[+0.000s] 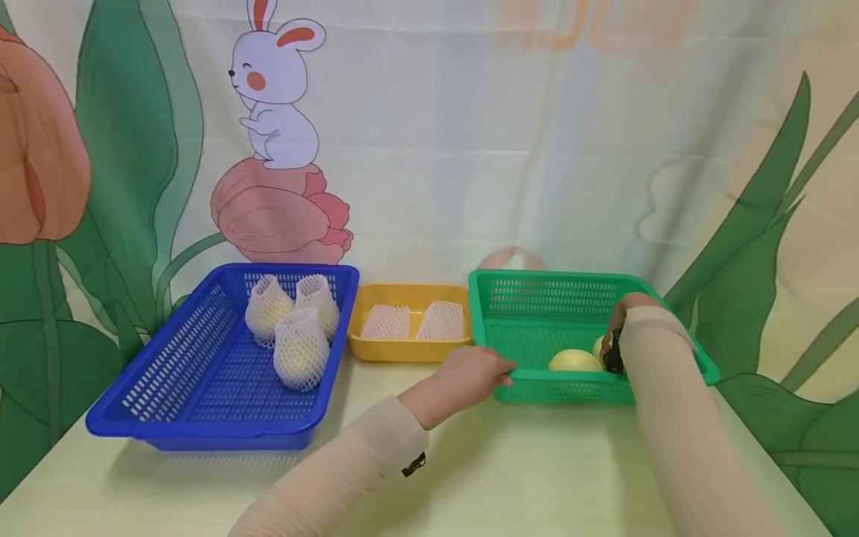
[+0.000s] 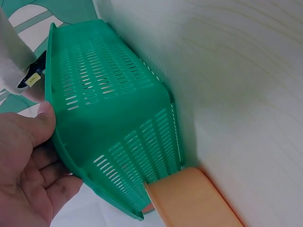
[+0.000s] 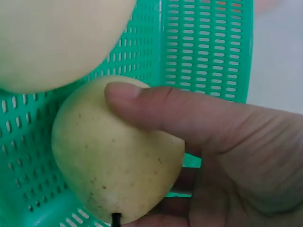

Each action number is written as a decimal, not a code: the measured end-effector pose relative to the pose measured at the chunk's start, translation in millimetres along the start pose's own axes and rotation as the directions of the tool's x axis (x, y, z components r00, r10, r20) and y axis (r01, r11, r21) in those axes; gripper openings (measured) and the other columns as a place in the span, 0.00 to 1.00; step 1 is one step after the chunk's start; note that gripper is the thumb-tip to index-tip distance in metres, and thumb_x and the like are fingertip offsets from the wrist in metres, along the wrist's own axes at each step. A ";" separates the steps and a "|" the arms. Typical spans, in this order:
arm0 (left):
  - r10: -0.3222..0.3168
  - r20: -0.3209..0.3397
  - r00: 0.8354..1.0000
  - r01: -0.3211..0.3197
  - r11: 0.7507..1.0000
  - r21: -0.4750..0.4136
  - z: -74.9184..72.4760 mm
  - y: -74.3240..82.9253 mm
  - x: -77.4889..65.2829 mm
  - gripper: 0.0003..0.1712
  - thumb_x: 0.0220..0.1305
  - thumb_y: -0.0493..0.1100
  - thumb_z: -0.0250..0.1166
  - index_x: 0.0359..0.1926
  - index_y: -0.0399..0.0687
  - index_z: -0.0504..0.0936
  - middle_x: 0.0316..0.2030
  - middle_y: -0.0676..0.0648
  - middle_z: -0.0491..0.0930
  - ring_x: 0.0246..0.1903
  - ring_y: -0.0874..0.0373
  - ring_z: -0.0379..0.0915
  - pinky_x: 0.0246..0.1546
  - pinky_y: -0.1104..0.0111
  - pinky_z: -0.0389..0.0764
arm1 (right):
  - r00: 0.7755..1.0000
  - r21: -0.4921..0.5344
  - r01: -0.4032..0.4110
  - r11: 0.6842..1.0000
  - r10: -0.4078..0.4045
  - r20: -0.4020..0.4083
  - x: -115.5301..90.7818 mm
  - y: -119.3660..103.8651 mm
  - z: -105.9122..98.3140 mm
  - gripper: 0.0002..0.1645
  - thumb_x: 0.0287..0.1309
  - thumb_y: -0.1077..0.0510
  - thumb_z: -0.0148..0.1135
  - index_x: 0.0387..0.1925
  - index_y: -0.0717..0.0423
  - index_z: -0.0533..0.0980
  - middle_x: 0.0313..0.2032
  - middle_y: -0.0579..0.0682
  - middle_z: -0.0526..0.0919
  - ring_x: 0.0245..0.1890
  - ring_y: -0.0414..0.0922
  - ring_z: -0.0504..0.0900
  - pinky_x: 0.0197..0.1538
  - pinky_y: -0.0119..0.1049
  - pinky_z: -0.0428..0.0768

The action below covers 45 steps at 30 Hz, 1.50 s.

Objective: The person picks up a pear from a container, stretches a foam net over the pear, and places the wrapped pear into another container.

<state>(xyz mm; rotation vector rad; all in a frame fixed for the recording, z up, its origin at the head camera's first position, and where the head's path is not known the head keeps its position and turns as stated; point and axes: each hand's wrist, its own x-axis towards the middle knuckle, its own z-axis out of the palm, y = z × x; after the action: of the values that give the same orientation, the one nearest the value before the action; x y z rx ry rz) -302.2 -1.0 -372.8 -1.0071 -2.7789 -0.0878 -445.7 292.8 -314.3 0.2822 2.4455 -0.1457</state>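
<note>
At its near left corner, the rim of the green basket (image 1: pixel 550 280) is held between the thumb and fingers of my left hand (image 1: pixel 470 378). My right hand (image 1: pixel 625 307) reaches down inside that basket. In the right wrist view its thumb lies over a pale yellow pear (image 3: pixel 113 156) with small brown specks and a dark stem, the fingers curling beneath. Another pear (image 1: pixel 575 361) lies to the left of it, near the basket's front wall. From the head view, most of the gripped pear is hidden behind the right hand and wrist.
A blue basket (image 1: pixel 221 427) on the left contains three pears in white foam nets (image 1: pixel 302 350). Between the baskets stands a yellow tray (image 1: pixel 409 350) with two flat foam nets (image 1: pixel 441 321). A printed curtain (image 1: pixel 416 149) hangs behind the table (image 1: pixel 537 470).
</note>
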 end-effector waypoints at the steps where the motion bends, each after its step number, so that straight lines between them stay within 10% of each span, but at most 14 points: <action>1: -0.003 0.002 1.000 0.003 1.000 -0.005 -0.6 0.1 0.1 0.20 0.72 0.52 0.62 0.59 0.53 0.85 0.48 0.53 0.90 0.46 0.59 0.86 0.43 0.68 0.86 | 1.000 0.011 -0.014 1.000 0.014 -0.003 -0.8 -1.0 -1.1 0.47 0.63 0.45 0.63 0.71 0.75 0.62 0.71 0.76 0.60 0.64 0.61 0.69 0.66 0.49 0.77; 6: -0.014 0.000 1.000 0.014 1.000 -0.010 -2.9 0.9 0.2 0.20 0.72 0.52 0.62 0.60 0.54 0.85 0.49 0.53 0.89 0.48 0.59 0.86 0.43 0.68 0.87 | 0.998 0.130 -0.050 0.990 0.056 -0.040 -8.5 -3.7 -8.0 0.71 0.49 0.38 0.76 0.76 0.76 0.48 0.74 0.77 0.53 0.69 0.67 0.68 0.68 0.56 0.76; 18: -0.008 -0.008 1.000 0.008 1.000 -0.016 -1.4 3.2 -3.1 0.18 0.73 0.51 0.62 0.58 0.54 0.85 0.45 0.52 0.89 0.44 0.58 0.85 0.37 0.68 0.86 | 0.979 -0.030 0.201 0.979 -0.202 -0.023 -32.2 3.4 -31.2 0.58 0.63 0.34 0.59 0.74 0.74 0.53 0.73 0.77 0.57 0.69 0.67 0.67 0.64 0.52 0.79; 27: 0.010 -0.050 0.999 -0.011 1.000 -0.019 -0.4 3.7 -5.8 0.18 0.72 0.52 0.61 0.57 0.53 0.86 0.42 0.51 0.89 0.41 0.58 0.84 0.30 0.70 0.82 | 0.864 0.303 0.477 0.825 -0.504 0.012 -42.9 -6.3 -35.4 0.51 0.70 0.50 0.53 0.79 0.69 0.39 0.72 0.73 0.53 0.65 0.63 0.67 0.68 0.56 0.75; 45: 0.055 -0.076 0.996 -0.064 0.991 -0.114 -7.9 -1.8 -9.1 0.20 0.74 0.47 0.62 0.62 0.47 0.82 0.57 0.48 0.85 0.58 0.54 0.81 0.55 0.64 0.85 | 0.690 -0.010 0.688 0.726 -0.658 -0.302 -109.8 -61.5 -13.4 0.42 0.64 0.45 0.64 0.71 0.61 0.60 0.65 0.67 0.73 0.55 0.55 0.78 0.49 0.40 0.78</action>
<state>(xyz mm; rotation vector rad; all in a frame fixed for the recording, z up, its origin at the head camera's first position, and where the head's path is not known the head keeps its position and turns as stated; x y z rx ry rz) -295.3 -9.0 -366.8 -1.0905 -2.7022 -0.2755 -385.4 217.3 -232.5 -0.6308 2.7186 -0.5941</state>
